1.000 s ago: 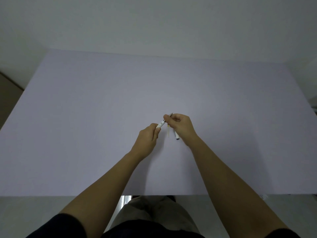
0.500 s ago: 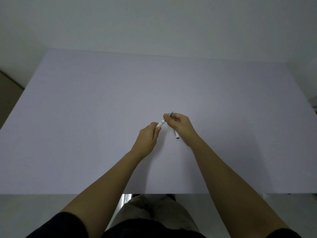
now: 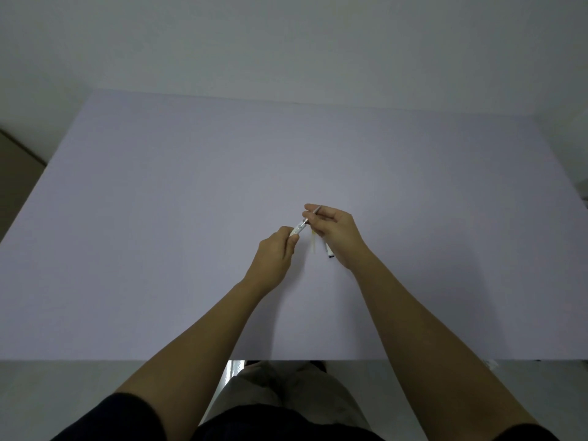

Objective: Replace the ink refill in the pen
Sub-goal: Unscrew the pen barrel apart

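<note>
Left hand (image 3: 274, 256) pinches one white pen barrel (image 3: 297, 230); right hand (image 3: 334, 232) grips one thin refill (image 3: 315, 211); two loose pieces (image 3: 329, 250) on the surface (image 3: 159, 218)

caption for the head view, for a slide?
Left hand holds the white pen barrel while right hand grips the thin refill above the table.

Above the worktop (image 3: 159, 218), the left hand (image 3: 275, 254) grips the pen barrel (image 3: 297, 230); the right hand (image 3: 335, 232) pinches the refill (image 3: 315, 211).

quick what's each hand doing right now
Left hand: closed on the white pen barrel.
Right hand: closed, pinching the thin refill at the barrel's end.
</note>
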`<state>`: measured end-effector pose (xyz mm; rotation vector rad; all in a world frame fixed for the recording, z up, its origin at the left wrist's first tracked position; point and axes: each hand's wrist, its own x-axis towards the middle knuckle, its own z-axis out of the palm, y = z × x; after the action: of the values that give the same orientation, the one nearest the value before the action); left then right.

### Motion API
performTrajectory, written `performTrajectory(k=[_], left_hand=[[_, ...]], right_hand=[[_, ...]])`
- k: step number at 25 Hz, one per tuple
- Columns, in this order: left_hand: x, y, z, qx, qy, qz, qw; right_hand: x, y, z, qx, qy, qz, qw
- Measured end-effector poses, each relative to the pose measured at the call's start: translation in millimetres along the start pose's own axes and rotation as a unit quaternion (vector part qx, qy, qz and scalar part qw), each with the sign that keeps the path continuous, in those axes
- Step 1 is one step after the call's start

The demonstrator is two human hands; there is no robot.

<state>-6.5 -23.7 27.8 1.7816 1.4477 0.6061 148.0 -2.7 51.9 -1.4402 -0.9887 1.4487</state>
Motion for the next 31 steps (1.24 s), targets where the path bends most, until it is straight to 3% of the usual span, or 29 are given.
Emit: performTrajectory(k=[10,14,17,21,25,29,31], left_hand=[[1.7,3.4,-3.7,-0.009,-0.006,0.003,1.0],[1.1,4.0,-3.7,-0.01,-0.007,0.004,1.0],[0.9,4.6,-3.8,-0.011,-0.009,0.004,1.0],[1.4,5.2,-4.0,-0.012,-0.006,0.006,1.0],[1.3,6.1,-3.7,-0.016,-0.009,0.006,1.0],[1.9,7.4,-2.9,-0.016,0.0,0.01,1.0],[3.1,7.6,-2.7,-0.019,0.003,0.013,1.0]], right_hand=[[-2.4,-5.6,1.6,-0.016,0.018,0.01,1.0],[-2.6,-5.9,0.4,0.058,-0.018,0.026,0.998],[-3.6,-5.4,0.9,-0.003,0.011,0.02,1.0],[-3.4,-5.4,2.2,0.068,-0.013,0.027,0.997],[-4.0,-6.1,3.9,-0.007,0.037,0.025,0.999],[-4.9,-8.0,5.6,0.1,-0.008,0.032,0.994],[-5.2,-8.5,6.5,0.049,0.014,0.035,0.998]])
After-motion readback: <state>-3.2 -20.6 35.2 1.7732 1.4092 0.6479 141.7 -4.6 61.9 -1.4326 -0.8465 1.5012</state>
